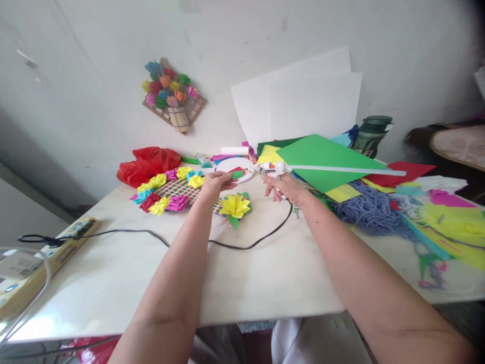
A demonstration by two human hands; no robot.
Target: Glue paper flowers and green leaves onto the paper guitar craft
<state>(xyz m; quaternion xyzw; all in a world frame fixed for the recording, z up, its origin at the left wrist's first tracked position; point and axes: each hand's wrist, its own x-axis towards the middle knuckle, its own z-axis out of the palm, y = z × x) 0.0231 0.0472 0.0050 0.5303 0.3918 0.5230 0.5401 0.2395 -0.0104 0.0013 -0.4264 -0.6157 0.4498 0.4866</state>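
Pinched in my left hand [219, 183] is a small green paper leaf [237, 175]. My right hand [282, 187] grips a white hot glue gun [279, 169], its nozzle pointing left towards the leaf. A long white glue stick [348, 170] sticks out of the gun's back to the right. Just below my hands lies a yellow paper flower [235, 206] with green leaves, at the end of a woven stick frame [181, 190]. Bunched yellow, pink, blue and red paper flowers line that frame's edges. Any glue on the leaf is too small to make out.
Green paper sheets [322, 159] and a tangle of blue-grey yarn [373, 210] lie to the right, near scissors [426, 260]. A black cord [242, 247] crosses the table towards a power strip [49, 268]. A dark bottle [373, 135] stands at the back; red plastic [149, 164] lies left.
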